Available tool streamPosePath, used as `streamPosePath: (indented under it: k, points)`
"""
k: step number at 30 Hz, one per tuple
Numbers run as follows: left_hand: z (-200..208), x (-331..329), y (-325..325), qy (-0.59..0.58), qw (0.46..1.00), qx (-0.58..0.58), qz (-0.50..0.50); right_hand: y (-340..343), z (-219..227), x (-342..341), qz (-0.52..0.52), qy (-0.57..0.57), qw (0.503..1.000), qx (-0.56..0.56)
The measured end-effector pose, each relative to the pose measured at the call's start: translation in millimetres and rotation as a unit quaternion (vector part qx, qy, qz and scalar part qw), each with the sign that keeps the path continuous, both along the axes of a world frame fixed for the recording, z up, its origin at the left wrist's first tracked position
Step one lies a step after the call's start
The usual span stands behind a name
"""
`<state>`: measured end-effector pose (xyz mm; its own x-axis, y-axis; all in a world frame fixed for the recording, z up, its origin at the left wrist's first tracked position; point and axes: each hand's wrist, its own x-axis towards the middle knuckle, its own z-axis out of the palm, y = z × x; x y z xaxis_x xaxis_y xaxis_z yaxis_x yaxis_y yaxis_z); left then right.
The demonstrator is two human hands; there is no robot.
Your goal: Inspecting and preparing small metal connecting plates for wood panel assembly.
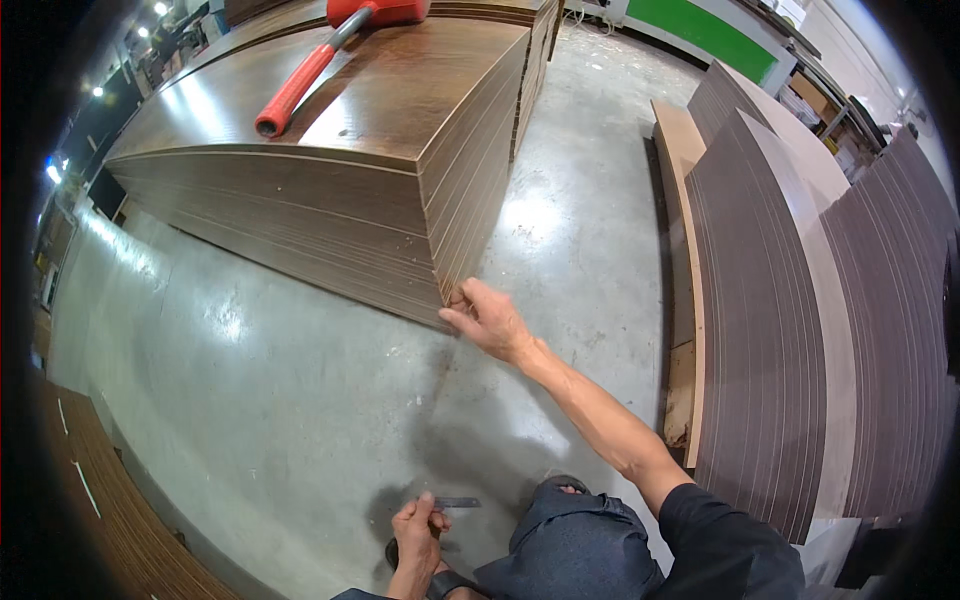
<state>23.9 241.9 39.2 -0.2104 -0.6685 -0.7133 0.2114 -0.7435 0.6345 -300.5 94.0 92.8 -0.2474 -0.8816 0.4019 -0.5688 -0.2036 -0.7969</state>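
Observation:
A tall stack of brown wood-look panels (330,215) stands in front of me. My right hand (487,318) is reached out to its near lower corner, fingers curled in and pressed together against the panel edges. Whatever lies between those fingertips is hidden. Low in the view, close to my legs, my left hand (418,528) is closed on a thin, dark flat strip (460,502), whose free end points right. On top of the stack lies a mallet (298,88) with a red handle grip, a metal shaft and a red head.
More dark panels (760,330) stand in stacks on the right, beside a light wooden board (684,200). Another brown stack (120,500) is at the lower left. A green and white machine (700,35) stands far back. Grey glossy floor (300,390) lies between the stacks.

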Motion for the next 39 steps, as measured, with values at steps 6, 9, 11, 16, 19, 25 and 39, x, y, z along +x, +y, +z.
streamPosePath:
  k: [6,9,11,16,19,25,39]
  points:
    - [-1,-6,-1,-0.021,1.0,-0.007,-0.017,2,-2,0,0.017,-0.011,0.999,-0.026]
    - [-3,-8,-1,-0.053,0.998,-0.002,-0.026,-4,-5,-5,0.027,0.003,0.999,-0.037]
    - [-12,-6,-1,-0.058,0.998,-0.005,-0.032,-6,-8,-11,0.06,0.004,0.996,-0.062]
    - [0,-16,0,-0.08,0.996,0.023,-0.029,0,-9,-20,0.079,0.014,0.994,-0.069]
    - [-1,-19,0,-0.078,0.996,0.012,-0.035,-4,0,-14,0.05,0.026,0.997,-0.055]
    - [1,-30,-1,-0.069,0.996,0.011,-0.063,-7,-21,-32,0.09,0.009,0.993,-0.081]
    - [-9,-13,-5,-0.058,0.997,0.037,-0.046,-19,-25,-14,0.046,-0.038,0.997,-0.046]
